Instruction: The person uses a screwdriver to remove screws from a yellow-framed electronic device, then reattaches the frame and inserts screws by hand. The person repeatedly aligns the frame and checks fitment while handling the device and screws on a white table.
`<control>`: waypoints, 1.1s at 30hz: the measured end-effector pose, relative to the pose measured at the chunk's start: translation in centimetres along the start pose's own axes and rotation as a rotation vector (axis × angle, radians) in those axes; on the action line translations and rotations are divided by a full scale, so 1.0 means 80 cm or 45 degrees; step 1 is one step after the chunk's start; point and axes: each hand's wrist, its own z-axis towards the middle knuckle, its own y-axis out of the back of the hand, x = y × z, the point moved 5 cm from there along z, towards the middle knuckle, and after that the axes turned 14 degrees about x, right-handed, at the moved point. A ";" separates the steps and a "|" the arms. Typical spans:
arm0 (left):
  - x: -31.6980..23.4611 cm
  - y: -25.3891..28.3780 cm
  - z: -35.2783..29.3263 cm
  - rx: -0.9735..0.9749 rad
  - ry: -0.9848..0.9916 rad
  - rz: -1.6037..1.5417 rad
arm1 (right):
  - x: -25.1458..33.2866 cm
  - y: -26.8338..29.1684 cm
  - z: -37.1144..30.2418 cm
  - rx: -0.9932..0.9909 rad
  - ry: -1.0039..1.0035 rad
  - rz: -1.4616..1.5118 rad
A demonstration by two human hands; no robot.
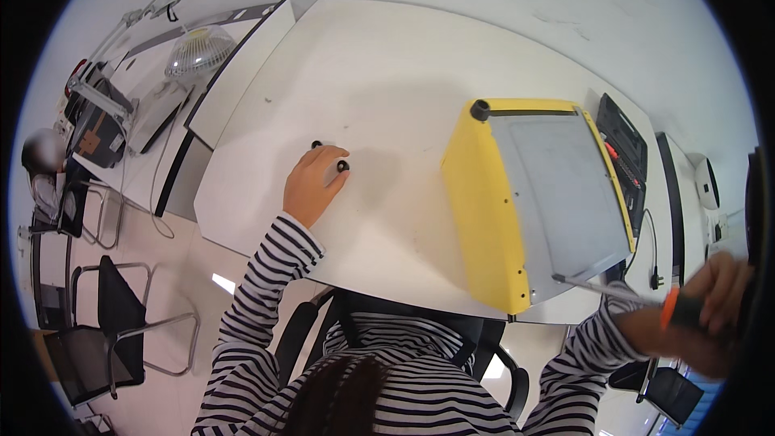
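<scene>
Hands (315, 184) apart, one gripping screwdriver (669, 308), yellow-and-grey case (549, 194)

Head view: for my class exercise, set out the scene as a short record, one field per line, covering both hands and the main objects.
Left hand: holding small black piece at its fingertips
Right hand: gripping screwdriver
Case: yellow, with grey panel
Case corner: black cylindrical foot
Beyond case, right: open black toolbox
Surface: white table

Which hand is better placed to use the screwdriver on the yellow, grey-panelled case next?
Probably the right hand: it holds the orange-and-black, metal-shafted screwdriver near the case. The left hand holds a small round black piece.
</scene>
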 end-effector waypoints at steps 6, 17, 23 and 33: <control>-0.124 0.044 0.050 -0.032 -0.428 -0.313 | -0.108 -0.002 0.075 -0.446 -0.288 -0.213; -0.168 0.005 0.112 0.303 -0.482 -0.790 | -0.219 -0.017 0.110 -0.184 -0.312 -0.200; -0.171 -0.008 0.110 0.477 -0.518 -1.077 | -0.235 -0.012 0.108 -0.195 -0.396 -0.203; -0.174 0.003 0.059 -0.025 -0.364 -0.909 | -0.235 -0.036 0.115 0.239 -0.451 0.596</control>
